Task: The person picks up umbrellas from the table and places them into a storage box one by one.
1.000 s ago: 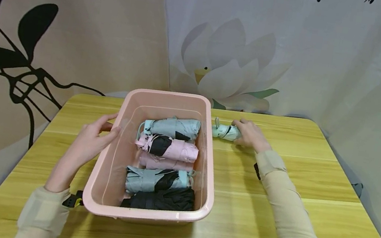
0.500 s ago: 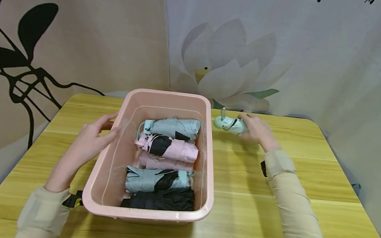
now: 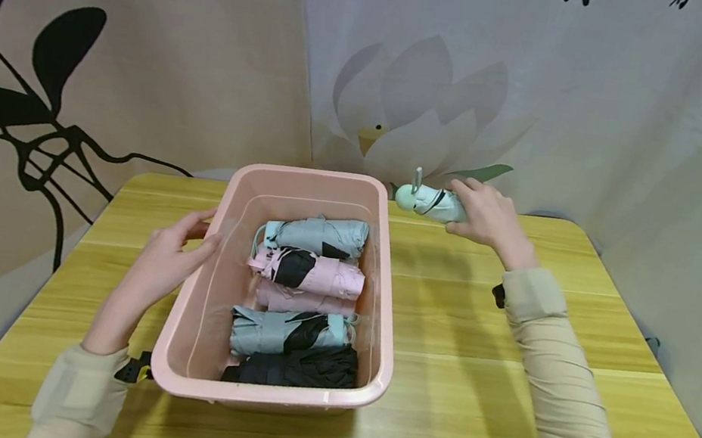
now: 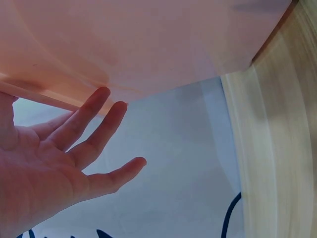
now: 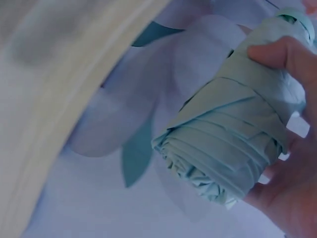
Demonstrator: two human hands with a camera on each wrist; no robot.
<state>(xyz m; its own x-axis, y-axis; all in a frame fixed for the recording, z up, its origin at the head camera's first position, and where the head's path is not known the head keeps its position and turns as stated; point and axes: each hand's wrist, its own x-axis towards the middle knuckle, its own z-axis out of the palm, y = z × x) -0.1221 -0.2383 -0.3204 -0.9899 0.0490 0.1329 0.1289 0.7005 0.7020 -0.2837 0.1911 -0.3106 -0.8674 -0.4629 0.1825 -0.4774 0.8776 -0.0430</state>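
A pink plastic bin (image 3: 384,331) stands on the table with several folded umbrellas lying crosswise in it: a grey-blue one (image 3: 331,235), a pink one (image 3: 335,278), a plain pink one (image 3: 303,301), another grey-blue one (image 3: 264,332) and a black one (image 3: 313,368). At the bin's left rim my left hand (image 3: 168,259) holds on, thumb over the edge, other fingers spread along the outside. My right hand (image 3: 489,214) grips a mint-green folded umbrella (image 3: 439,204) above the table, right of the bin's far corner. Its round handle end points left; the pleated end shows in the right wrist view.
The wooden table (image 3: 502,396) extends to the right of the bin and in front of it. Behind it hangs a printed cloth backdrop (image 3: 614,123) with a lotus and dark leaves.
My right hand has lifted the mint-green umbrella off the table and shifted slightly right and away. My left hand and the bin have kept their places.
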